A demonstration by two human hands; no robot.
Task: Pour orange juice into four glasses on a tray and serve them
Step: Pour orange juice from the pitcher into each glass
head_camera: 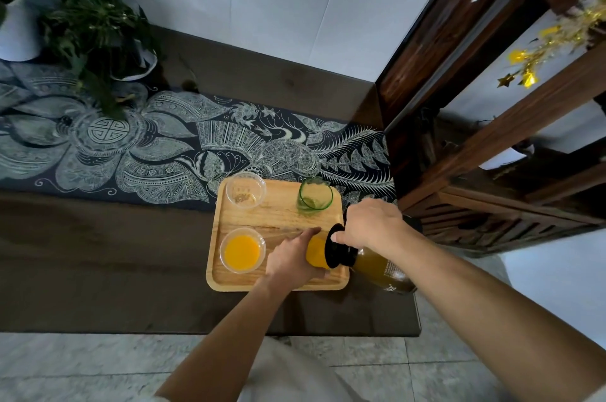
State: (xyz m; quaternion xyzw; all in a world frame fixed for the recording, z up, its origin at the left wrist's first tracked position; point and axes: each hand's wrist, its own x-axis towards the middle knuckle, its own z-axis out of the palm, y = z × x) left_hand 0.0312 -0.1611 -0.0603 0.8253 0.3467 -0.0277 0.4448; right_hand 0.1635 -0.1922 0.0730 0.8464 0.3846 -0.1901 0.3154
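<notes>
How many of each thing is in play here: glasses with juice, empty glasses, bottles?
Glasses holding juice: 2, front-left glass and front-right glass, which the left hand grips.
Empty glasses: 2, clear glass and green glass.
Juice bottles: 1, bottle held in the right hand.
Total: 5.

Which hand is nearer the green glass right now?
Right. The right hand, gripping the juice bottle, is close to the green glass, at its near right. The left hand holds the near-right glass, farther toward the person.

Left hand, right hand: closed grip
</notes>
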